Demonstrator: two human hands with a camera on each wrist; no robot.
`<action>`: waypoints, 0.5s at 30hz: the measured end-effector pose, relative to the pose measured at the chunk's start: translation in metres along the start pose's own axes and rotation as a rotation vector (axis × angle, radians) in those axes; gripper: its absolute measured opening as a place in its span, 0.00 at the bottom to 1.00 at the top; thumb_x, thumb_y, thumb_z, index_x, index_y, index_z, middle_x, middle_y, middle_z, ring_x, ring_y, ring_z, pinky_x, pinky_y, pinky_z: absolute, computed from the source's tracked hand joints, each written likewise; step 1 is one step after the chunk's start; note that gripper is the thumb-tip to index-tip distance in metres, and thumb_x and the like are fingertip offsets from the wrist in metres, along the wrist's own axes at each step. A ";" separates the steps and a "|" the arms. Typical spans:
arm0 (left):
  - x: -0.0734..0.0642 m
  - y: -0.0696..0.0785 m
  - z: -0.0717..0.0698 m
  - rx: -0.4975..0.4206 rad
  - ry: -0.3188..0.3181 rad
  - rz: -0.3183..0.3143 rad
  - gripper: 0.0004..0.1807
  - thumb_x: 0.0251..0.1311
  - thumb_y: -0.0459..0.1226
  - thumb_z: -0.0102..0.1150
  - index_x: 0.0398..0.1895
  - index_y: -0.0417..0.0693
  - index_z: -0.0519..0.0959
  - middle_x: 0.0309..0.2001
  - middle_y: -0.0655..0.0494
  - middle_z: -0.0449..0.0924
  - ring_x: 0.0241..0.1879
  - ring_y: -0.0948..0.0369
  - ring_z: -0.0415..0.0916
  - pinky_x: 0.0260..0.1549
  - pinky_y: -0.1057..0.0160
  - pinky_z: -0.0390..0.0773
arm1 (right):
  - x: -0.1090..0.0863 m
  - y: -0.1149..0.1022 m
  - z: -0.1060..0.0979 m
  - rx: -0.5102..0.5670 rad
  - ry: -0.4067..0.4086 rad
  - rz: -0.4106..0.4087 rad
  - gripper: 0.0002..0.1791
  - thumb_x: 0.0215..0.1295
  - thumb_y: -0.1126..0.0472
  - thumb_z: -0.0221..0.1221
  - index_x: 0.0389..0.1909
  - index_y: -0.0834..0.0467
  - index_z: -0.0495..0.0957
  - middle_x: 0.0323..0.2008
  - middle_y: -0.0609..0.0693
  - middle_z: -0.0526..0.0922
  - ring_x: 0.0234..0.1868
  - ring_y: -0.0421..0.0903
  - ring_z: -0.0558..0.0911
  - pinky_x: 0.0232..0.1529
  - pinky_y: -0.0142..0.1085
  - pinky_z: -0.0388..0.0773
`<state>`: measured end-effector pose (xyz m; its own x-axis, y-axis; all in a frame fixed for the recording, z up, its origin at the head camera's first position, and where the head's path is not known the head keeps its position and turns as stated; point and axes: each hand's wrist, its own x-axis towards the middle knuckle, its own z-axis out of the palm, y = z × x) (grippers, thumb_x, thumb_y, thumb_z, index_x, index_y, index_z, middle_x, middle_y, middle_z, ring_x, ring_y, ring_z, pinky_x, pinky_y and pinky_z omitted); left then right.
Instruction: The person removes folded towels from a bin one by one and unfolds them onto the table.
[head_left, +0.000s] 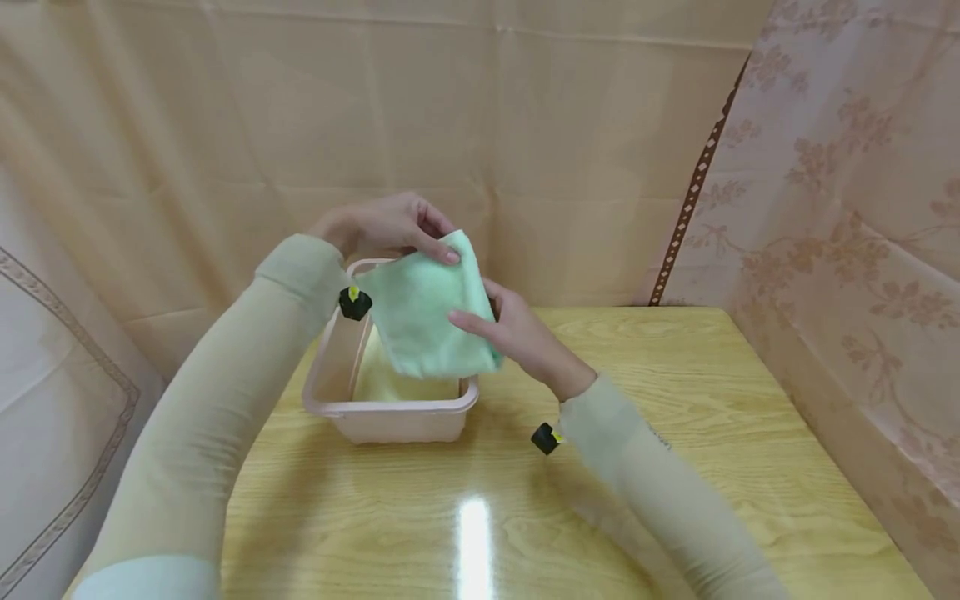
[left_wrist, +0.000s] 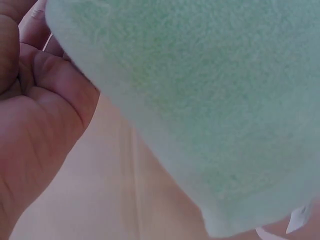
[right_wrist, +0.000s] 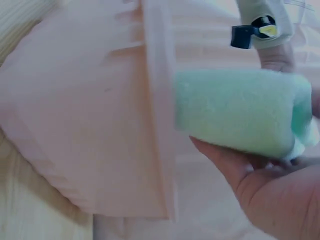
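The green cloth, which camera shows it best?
The head view, because the green cloth shows nearly its whole front there. The left wrist view shows part, very close; the right wrist view shows its folded side.

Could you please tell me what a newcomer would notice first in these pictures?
The eye would probably fall first on the green cloth, held by the left hand and right hand above the pink bin. Next might come the bright glare on the table, at the bottom of the head view.
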<state>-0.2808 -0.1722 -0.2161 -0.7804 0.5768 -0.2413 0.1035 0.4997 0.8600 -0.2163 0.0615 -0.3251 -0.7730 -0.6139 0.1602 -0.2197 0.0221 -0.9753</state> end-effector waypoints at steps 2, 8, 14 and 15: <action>0.002 0.002 0.001 -0.003 0.003 0.006 0.21 0.54 0.42 0.78 0.50 0.44 0.87 0.46 0.43 0.86 0.40 0.55 0.83 0.45 0.56 0.84 | 0.001 -0.005 -0.002 0.014 0.038 0.030 0.27 0.72 0.54 0.63 0.69 0.55 0.71 0.53 0.55 0.84 0.47 0.53 0.86 0.47 0.45 0.84; 0.010 -0.001 0.007 -0.043 -0.007 0.032 0.18 0.58 0.39 0.75 0.50 0.42 0.86 0.44 0.44 0.86 0.40 0.56 0.83 0.43 0.58 0.83 | -0.003 -0.011 -0.012 0.051 0.128 0.096 0.23 0.73 0.59 0.61 0.66 0.61 0.74 0.48 0.58 0.85 0.40 0.50 0.87 0.41 0.42 0.85; 0.017 -0.008 0.012 -0.052 -0.029 0.046 0.15 0.64 0.39 0.70 0.50 0.42 0.86 0.42 0.48 0.86 0.39 0.57 0.82 0.43 0.58 0.82 | -0.011 -0.017 -0.024 0.138 0.125 0.113 0.23 0.74 0.60 0.60 0.67 0.61 0.73 0.47 0.58 0.84 0.38 0.50 0.87 0.39 0.44 0.86; 0.018 -0.010 0.012 -0.055 -0.038 0.048 0.15 0.64 0.39 0.69 0.50 0.42 0.85 0.43 0.48 0.86 0.40 0.57 0.82 0.45 0.58 0.82 | -0.012 -0.019 -0.026 0.142 0.122 0.114 0.23 0.74 0.60 0.60 0.67 0.61 0.73 0.47 0.58 0.84 0.38 0.50 0.87 0.39 0.43 0.86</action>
<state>-0.2885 -0.1592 -0.2343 -0.7515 0.6236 -0.2152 0.1050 0.4350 0.8943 -0.2188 0.0892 -0.3049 -0.8563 -0.5133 0.0568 -0.0474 -0.0313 -0.9984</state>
